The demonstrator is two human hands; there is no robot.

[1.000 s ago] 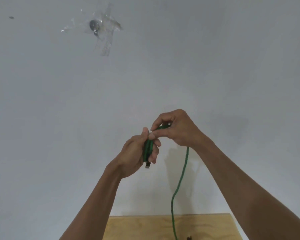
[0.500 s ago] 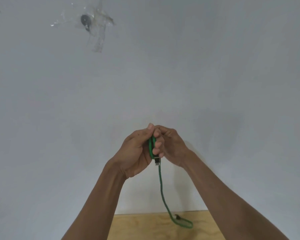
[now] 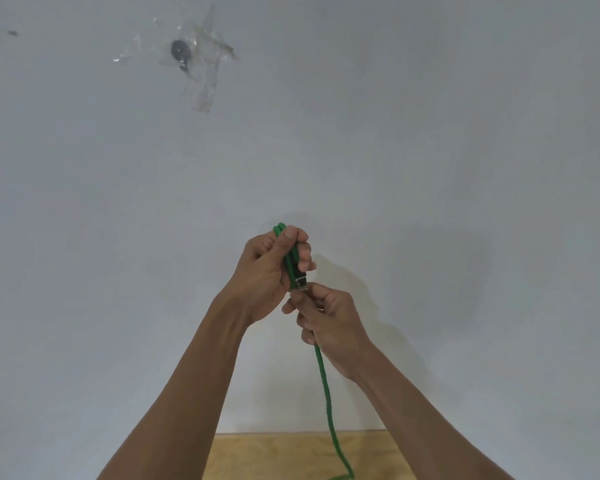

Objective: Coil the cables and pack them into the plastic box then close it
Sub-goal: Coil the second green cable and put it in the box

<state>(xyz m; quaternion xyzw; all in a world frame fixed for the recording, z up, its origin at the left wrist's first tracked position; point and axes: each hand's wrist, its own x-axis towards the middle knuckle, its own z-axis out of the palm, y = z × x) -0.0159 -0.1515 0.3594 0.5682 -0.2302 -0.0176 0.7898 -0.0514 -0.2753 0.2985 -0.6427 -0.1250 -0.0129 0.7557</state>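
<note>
Fingers of right hand (image 3: 329, 323): curled round the green cable (image 3: 326, 393), lower, nearer strand. Fingers of left hand (image 3: 271, 268): clamped on folded loops above, metal plug (image 3: 301, 283) showing below them. Step, judged: coiling, early; next wrap calls for feeding slack upward. Cable: braided, bright green, hanging to wooden table (image 3: 274, 455). Wall (image 3: 430, 168) beyond. Plastic box not seen.
</note>
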